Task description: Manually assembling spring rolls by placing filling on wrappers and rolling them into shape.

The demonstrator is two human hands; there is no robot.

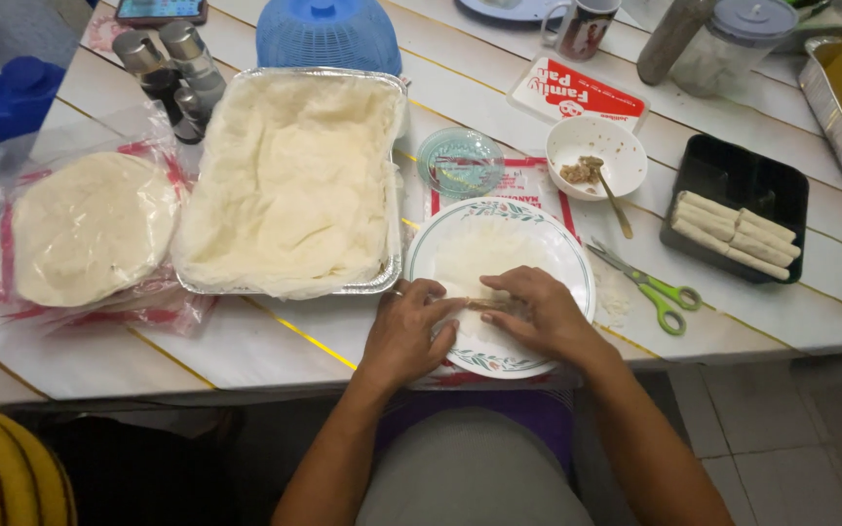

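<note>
Left hand (406,326) and right hand (538,312) both curled over thin wrapper (475,255), fingertips pinching its near edge folded around strip of filling (484,306); wrapper lies flat on floral-rimmed plate (577,255) at table's near edge; green-handled scissors (650,282) just right of plate; white bowl with spoon (596,156) beyond; black tray (743,175) holding finished rolls (733,234) far right; foil pan of separated wrappers (294,180) left of plate; bagged round wrappers (90,229) further left.
</note>
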